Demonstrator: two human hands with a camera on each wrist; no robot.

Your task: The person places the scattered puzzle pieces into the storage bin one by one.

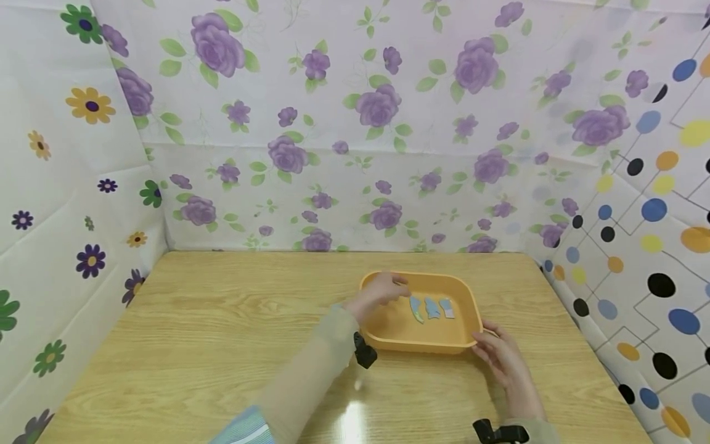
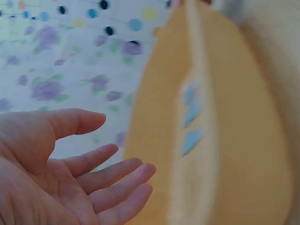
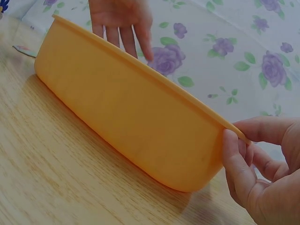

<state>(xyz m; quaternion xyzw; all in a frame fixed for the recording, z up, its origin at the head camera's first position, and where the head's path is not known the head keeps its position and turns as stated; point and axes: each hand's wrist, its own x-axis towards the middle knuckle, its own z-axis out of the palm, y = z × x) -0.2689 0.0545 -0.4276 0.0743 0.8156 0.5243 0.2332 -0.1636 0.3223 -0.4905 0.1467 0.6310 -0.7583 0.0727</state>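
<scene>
An orange tray (image 1: 388, 346) rests on the table, with three small blue pieces (image 1: 432, 308) lying in a row on its floor. The left hand (image 1: 383, 291) is over the tray's left part, its fingers loosely extended; in the left wrist view that hand (image 2: 89, 168) holds nothing. At the tray's near right corner, the right hand (image 1: 505, 364) grips the rim. In the right wrist view, thumb and fingers of the right hand (image 3: 262, 164) pinch the rim of the orange tray (image 3: 131, 112), and the left hand (image 3: 122, 23) shows beyond the far rim.
A wooden table (image 1: 222, 320) surrounds the tray. Flowered cloth (image 1: 333, 123) hangs behind it, with dotted cloth (image 1: 638, 246) to the right. In the right wrist view a thin, partly hidden object (image 3: 24, 51) sticks out past the tray's far end.
</scene>
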